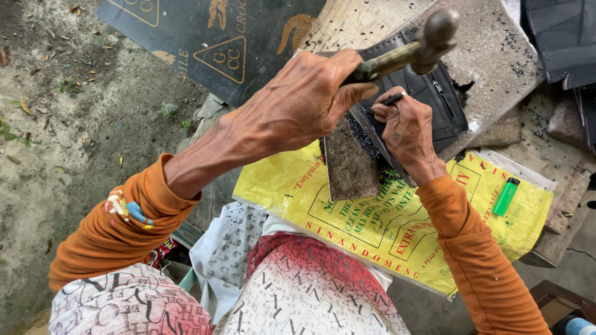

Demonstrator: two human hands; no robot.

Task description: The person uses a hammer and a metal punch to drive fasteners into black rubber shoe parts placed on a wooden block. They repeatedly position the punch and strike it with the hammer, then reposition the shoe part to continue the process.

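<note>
In the head view, a hammer (422,46) with a rounded metal head and a worn wooden handle is gripped by the left hand (298,105), the fingers closed firmly round the handle just behind the head, and is held raised above a black leather piece (434,102). A thin dark punch tool (393,98) is pinched upright between the closed fingers of the right hand (403,127), its lower end hidden by the hand but set against the near edge of the leather piece. The leather piece, fitted with a zip, lies flat on a grey stone slab (490,62); small black offcuts are scattered on the slab around it. A yellow printed sack (372,217) is spread just below the leather piece, and a green lighter (506,196) rests on the sack, well to the right of the leather piece. The hammer is judged head-heavy and rigid, best held along the handle. The leather piece is judged light, pliable and non-fragile, best pinned flat by its edge. The punch tool is judged slim, stiff and liable to slip.
</note>
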